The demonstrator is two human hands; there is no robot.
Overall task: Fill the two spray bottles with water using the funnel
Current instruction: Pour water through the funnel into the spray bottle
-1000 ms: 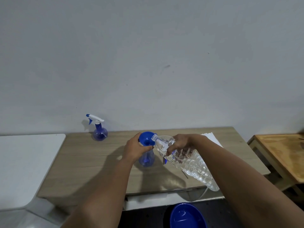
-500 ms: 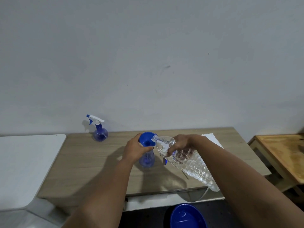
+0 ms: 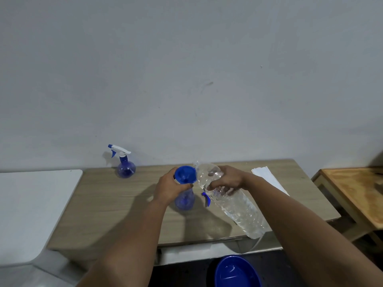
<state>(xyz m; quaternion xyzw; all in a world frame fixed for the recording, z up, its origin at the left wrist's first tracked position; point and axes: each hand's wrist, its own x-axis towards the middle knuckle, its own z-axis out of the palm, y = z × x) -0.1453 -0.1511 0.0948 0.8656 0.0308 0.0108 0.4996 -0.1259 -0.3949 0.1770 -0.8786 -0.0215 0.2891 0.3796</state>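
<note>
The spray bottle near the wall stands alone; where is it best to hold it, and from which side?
Probably the narrow neck of the far spray bottle, from the right: the trigger and nozzle point left, and the round body below is wide for the fingers.

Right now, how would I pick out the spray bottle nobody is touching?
Look along the wooden table to its far left corner by the wall. The untouched spray bottle stands there alone, its white trigger head on; the other bottle carries a blue funnel.
</note>
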